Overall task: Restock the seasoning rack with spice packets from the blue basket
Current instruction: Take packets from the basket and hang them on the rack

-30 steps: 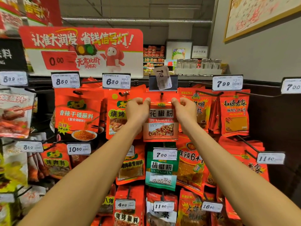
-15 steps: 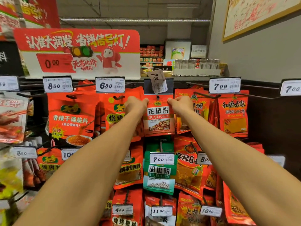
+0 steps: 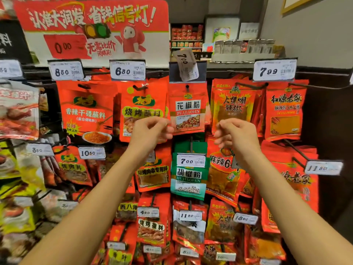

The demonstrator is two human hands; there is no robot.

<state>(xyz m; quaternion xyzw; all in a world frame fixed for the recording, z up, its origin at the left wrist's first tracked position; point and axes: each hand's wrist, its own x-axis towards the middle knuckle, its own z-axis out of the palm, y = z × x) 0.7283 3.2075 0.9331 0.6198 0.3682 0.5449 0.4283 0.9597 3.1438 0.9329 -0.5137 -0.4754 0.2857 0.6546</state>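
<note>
- The huajiao packet (image 3: 188, 109) hung upright on its peg, at twelve o'clock between both hands.
- Left hand (image 3: 150, 131) and right hand (image 3: 236, 134) were equally near, fingers loosely curled, empty.

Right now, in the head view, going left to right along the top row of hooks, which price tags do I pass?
8.50 tag → 6.80 tag → crooked 7.00 tag → 7.99 tag.

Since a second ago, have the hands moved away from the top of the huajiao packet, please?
Yes. Both the left hand and right hand dropped from the huajiao packet top to its lower edge.
</note>
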